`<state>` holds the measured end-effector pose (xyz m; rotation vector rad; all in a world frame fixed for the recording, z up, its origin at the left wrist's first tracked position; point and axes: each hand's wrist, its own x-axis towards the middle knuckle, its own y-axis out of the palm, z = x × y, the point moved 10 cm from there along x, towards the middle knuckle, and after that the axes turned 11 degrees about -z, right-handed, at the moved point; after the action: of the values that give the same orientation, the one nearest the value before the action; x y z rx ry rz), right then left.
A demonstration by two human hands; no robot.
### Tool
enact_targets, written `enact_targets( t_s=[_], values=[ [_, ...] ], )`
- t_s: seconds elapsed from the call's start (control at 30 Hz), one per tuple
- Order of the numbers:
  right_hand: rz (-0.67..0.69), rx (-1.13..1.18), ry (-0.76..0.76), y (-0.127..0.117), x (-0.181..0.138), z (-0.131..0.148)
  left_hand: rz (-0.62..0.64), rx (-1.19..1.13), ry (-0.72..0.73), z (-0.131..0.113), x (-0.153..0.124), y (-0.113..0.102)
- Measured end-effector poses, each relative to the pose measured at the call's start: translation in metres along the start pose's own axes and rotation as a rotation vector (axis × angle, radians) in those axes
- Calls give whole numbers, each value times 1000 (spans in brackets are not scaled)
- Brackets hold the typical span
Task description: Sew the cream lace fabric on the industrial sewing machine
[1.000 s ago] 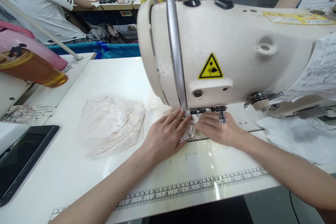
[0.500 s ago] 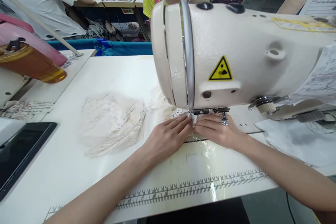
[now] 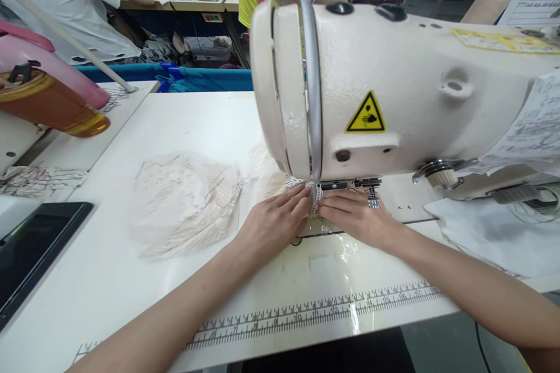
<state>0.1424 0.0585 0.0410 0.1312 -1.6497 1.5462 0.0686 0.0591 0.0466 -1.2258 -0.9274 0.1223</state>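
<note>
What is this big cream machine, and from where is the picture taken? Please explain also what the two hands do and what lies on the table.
The camera sits on the person's head and looks down at their own hands. The cream body is a sewing machine; the yellow sticker warns about fingers. The left hand and right hand lie flat on the white table, pressing a small piece of white lace between their fingertips, just under the machine's head. The needle itself is hidden. Left of the hands lies a pile of pale lace pieces. A printed ruler runs along the near edge, and a dark tablet lies at far left. Other people work at tables behind.
</note>
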Motion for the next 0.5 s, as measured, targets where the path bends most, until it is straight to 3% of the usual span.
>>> enact_targets(
  t_s=[0.5],
  values=[
    [-36, -139, 119, -8, 2, -9, 21, 42, -71, 5, 0, 7]
  ],
)
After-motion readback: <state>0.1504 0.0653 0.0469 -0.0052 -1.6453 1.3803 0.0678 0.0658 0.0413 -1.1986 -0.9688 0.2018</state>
